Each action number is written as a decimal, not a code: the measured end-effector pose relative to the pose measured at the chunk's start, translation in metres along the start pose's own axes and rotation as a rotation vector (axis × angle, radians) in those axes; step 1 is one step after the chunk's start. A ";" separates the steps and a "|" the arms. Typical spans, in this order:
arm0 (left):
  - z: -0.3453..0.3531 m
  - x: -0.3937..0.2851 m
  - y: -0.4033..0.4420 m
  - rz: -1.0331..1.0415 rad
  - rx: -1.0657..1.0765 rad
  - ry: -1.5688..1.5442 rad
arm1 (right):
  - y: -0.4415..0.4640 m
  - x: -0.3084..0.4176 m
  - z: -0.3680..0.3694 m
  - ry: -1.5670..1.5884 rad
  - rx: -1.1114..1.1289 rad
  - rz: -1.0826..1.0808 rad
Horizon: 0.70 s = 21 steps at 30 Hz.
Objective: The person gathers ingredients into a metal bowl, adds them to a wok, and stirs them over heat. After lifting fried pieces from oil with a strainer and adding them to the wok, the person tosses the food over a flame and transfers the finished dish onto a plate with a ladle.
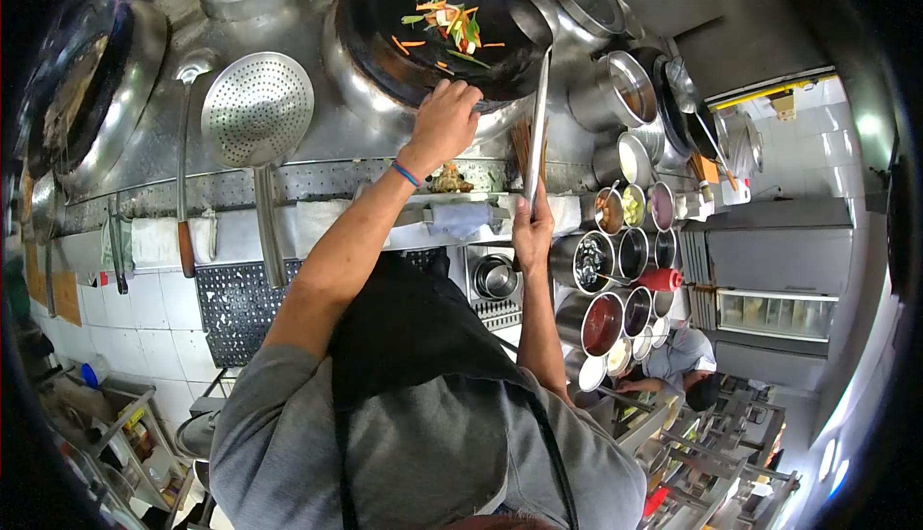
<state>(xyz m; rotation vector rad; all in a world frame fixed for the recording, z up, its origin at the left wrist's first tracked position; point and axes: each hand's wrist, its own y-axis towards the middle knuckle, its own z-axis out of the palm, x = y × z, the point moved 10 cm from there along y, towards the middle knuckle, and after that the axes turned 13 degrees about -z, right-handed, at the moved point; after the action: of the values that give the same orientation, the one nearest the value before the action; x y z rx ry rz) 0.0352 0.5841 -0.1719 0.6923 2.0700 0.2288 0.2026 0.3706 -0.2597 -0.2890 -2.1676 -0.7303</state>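
A dark wok [375, 20] sits on the steel range in front of me, holding a small heap of cut vegetables [452, 22] with orange, green, white and red pieces. My left hand [445, 118], with a blue band at the wrist, is closed over the wok's near rim. In my right hand [532, 232] is the long handle of a steel ladle [540, 112]. The ladle's bowl rests inside the right side of the wok, apart from the vegetables.
A perforated skimmer [258, 107] and a wooden-handled ladle [184, 164] lie to the left. Another wok [135, 83] is at far left. On the right stand several pots of sauces and ingredients, among them a red sauce pot [603, 325]. A person [681, 362] works beyond them.
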 end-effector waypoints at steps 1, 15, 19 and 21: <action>-0.001 0.000 0.001 0.005 -0.002 0.001 | -0.003 -0.005 0.009 0.063 0.014 0.055; 0.007 0.005 0.005 -0.024 0.070 -0.029 | -0.016 0.001 0.051 0.392 0.013 0.430; 0.008 0.004 0.004 -0.013 0.046 -0.027 | -0.016 0.031 0.048 0.514 -0.027 0.578; 0.008 0.004 0.004 -0.013 0.059 -0.013 | -0.019 0.037 0.043 0.561 -0.060 0.609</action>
<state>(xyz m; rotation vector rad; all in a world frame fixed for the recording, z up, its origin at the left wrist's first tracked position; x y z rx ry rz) 0.0420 0.5887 -0.1778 0.7136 2.0754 0.1557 0.1435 0.3794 -0.2611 -0.6537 -1.4169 -0.4499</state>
